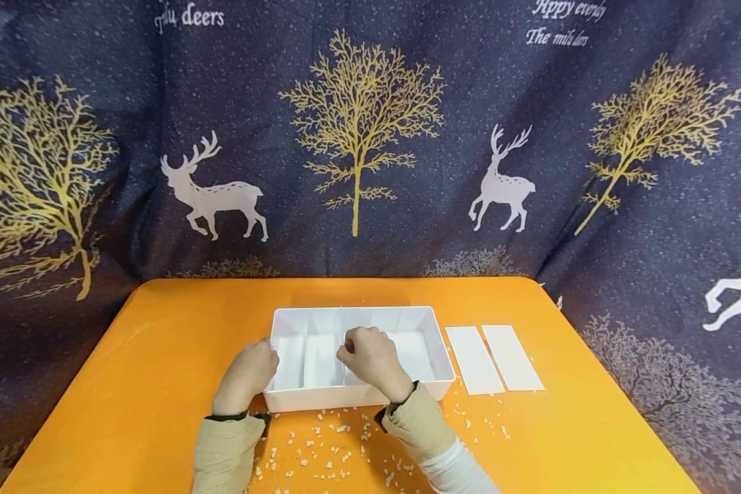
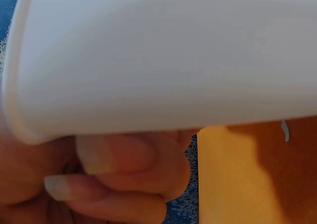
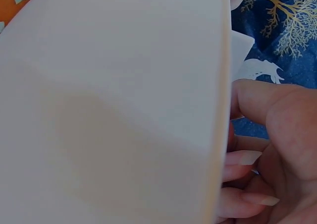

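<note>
In the head view, your left hand (image 1: 247, 370) is at the left end of the white tray (image 1: 321, 398), its fingers curled in against the rim. Your right hand (image 1: 373, 357) is over the inside of the tray, fingers bunched at the top edge of a white divider (image 1: 342, 321); you seem to be pinching it, though the tips are hidden. Beyond the tray, to the right of your right fingers, lie 2 white panels (image 1: 474, 360), and white bits (image 1: 344, 428) are strewn over the orange table (image 1: 160, 357) on your side of your fingers. The step in hand looks like setting that divider, the left hand steadying; the next move probably calls for an even downward press with the tray held firm.

In the left wrist view, the tray wall fills the space above your left fingers, which are well bent and close against it, with hardly a gap; the grip seems to be on the rim.

In the right wrist view, your right fingers are curled toward the palm just past the near rim, nearly closed, but whatever sits between them is hidden from you here
</note>
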Demonstrator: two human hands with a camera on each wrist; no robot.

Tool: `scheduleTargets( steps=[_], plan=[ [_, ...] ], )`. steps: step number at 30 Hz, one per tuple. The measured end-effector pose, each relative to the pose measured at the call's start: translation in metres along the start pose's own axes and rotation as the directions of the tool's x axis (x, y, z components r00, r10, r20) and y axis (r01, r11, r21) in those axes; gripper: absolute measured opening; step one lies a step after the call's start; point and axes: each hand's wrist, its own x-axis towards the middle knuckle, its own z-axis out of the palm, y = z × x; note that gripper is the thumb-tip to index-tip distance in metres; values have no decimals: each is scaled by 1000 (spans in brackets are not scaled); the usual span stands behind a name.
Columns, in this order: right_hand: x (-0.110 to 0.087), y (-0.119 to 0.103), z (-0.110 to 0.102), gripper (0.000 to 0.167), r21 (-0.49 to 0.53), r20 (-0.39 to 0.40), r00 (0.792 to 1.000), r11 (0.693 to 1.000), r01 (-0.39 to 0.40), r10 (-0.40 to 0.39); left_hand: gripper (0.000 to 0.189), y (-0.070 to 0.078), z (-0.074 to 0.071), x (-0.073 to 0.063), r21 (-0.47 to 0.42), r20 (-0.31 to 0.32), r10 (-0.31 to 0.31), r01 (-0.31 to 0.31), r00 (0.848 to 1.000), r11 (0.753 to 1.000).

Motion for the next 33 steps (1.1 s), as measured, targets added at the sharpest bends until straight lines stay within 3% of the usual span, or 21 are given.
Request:
scheduleTargets(
  steps=[33],
  plan=[
    [0,-1,-2,38,1,-21,1000,1000,9,-9,36,2,-1,-2,8,-15,12,-12,1000,1000]
  ],
)
